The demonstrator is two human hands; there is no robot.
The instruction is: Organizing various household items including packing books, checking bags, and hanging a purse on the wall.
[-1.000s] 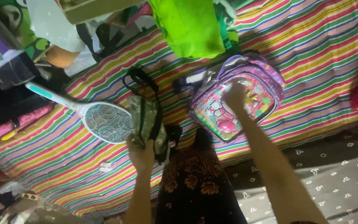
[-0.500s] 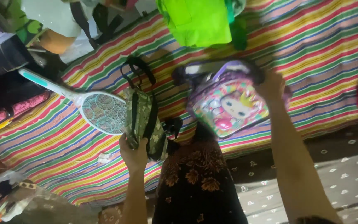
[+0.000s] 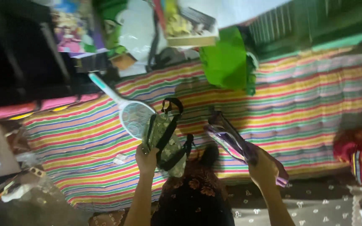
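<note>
The left hand [image 3: 146,158] grips the camouflage bag [image 3: 166,140] at its lower edge; the right hand [image 3: 264,166] is closed on the purple backpack [image 3: 231,140], tilted edge-on above the striped mattress [image 3: 80,138]. The bag's loose straps could catch the racket [image 3: 134,117] just beside that grip.

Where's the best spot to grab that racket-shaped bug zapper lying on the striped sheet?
Take the racket-shaped zapper by its long white and teal handle, coming from the upper left. The handle lies free on the striped sheet, while the round mesh head is partly tucked behind the camouflage bag held in the left hand.
</note>
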